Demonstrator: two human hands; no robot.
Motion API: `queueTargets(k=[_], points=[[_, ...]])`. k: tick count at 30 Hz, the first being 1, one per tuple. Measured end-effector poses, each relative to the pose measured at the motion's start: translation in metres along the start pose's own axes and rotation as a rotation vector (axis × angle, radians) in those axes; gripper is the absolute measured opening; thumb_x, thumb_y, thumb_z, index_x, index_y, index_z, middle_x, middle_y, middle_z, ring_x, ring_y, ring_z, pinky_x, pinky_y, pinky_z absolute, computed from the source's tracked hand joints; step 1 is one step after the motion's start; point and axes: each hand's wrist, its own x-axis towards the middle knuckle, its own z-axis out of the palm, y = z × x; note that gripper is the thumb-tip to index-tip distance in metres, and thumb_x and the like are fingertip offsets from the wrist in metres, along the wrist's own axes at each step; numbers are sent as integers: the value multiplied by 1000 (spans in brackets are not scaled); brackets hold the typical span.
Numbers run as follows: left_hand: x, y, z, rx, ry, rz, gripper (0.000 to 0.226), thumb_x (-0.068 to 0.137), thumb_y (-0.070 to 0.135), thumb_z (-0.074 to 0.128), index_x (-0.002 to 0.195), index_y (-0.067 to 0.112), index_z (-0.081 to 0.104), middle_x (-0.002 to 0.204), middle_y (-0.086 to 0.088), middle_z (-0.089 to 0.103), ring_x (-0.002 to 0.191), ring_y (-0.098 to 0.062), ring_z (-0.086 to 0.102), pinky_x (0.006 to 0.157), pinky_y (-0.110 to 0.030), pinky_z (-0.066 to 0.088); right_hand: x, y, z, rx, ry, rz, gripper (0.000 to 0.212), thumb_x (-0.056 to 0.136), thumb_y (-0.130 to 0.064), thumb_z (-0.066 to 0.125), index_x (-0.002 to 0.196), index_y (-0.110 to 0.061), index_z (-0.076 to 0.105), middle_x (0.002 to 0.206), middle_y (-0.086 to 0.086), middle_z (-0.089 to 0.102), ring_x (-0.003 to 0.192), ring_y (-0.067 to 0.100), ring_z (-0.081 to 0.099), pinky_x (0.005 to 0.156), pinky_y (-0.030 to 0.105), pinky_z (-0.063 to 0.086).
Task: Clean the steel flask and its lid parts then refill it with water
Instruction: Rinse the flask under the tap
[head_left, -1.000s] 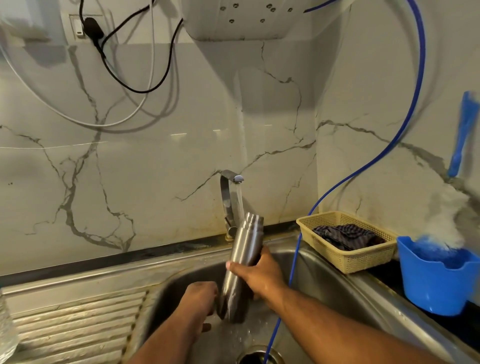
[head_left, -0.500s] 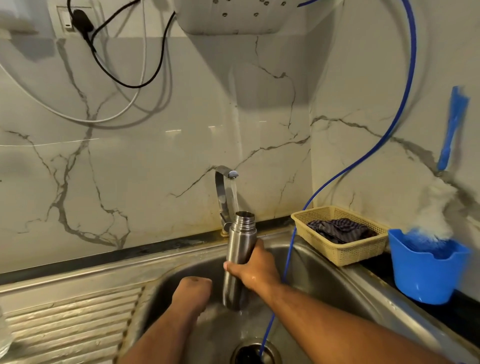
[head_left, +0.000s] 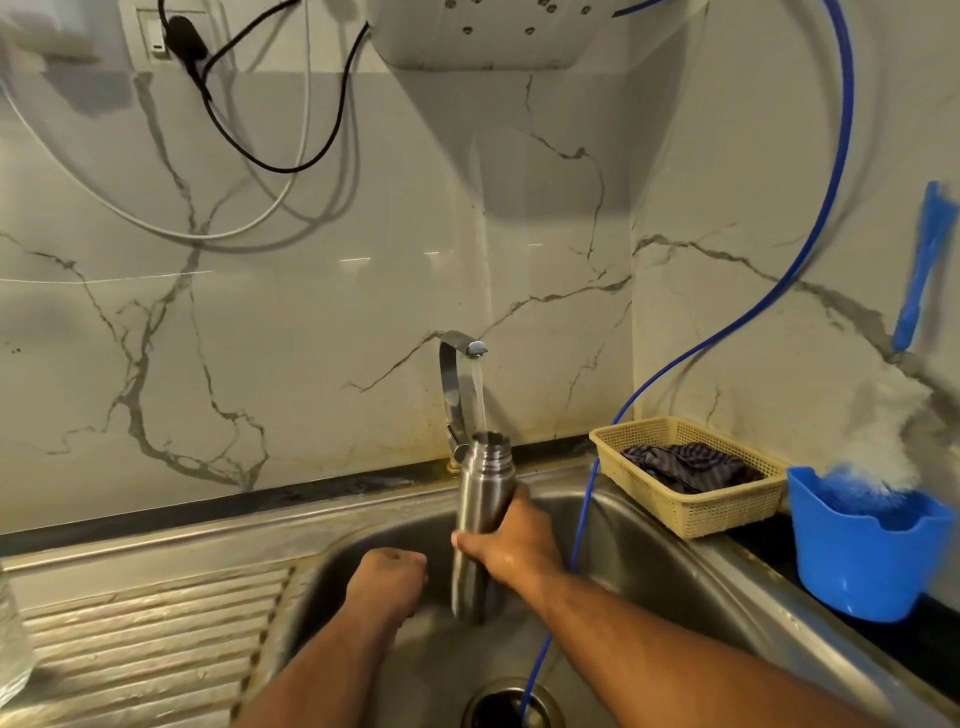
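Note:
The steel flask (head_left: 480, 499) stands upright over the steel sink (head_left: 649, 540), its open mouth right under the tap (head_left: 460, 374). Water runs from the spout into the mouth. My right hand (head_left: 511, 545) grips the flask around its middle. My left hand (head_left: 387, 579) hangs beside the flask's lower part with its fingers curled into a loose fist, apart from the flask, and I see nothing in it. No lid parts are in view.
A blue hose (head_left: 582, 525) drops from the wall into the drain (head_left: 511, 704). A yellow basket (head_left: 685, 499) with a dark cloth sits right of the sink, then a blue tub (head_left: 867, 551) holding a brush. The ribbed drainboard (head_left: 145, 639) lies left.
The flask went from tilted to upright and its mouth came under the running water. My left hand let go of the flask's base and drew slightly left.

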Motion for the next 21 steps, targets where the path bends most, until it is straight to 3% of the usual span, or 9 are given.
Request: queueTargets(k=[5,9,13,16,21], points=[[-1,-2,-1,5,-6,1,23,99,17,58,80,17,71,94,-12,73,83,-29,65,63,-32,45,-7,7,4,-126,-131,98,72,69,-27,93,128,-21,52,126,4,65,114,25,66,91,40,60],[3,-2,-3,19,-7,17,25,99,17,58,76,17,69,96,-13,73,81,-27,64,62,-31,45,2,0,-1,-14,-4,-13,69,76,-25,89,131,-22,47,127,1,64,117,24,64,95,37,56],[0,-4,-4,30,-32,21,24,98,14,59,77,15,71,97,-16,75,75,-26,61,61,-29,42,-9,6,0,-115,-132,113,70,71,-26,92,128,-18,52,123,5,65,109,28,69,79,44,64],[-1,-2,-5,29,-45,29,25,99,15,57,78,16,70,102,-18,75,77,-27,61,59,-27,40,-1,2,-3,-38,-15,1,69,74,-27,90,131,-20,51,125,2,66,114,23,66,93,37,58],[-2,-1,-3,28,-45,25,21,100,14,57,85,14,70,98,-15,73,72,-23,58,55,-25,36,-6,3,1,-81,-95,59,69,72,-27,92,128,-22,53,123,3,66,109,25,68,83,40,63]])
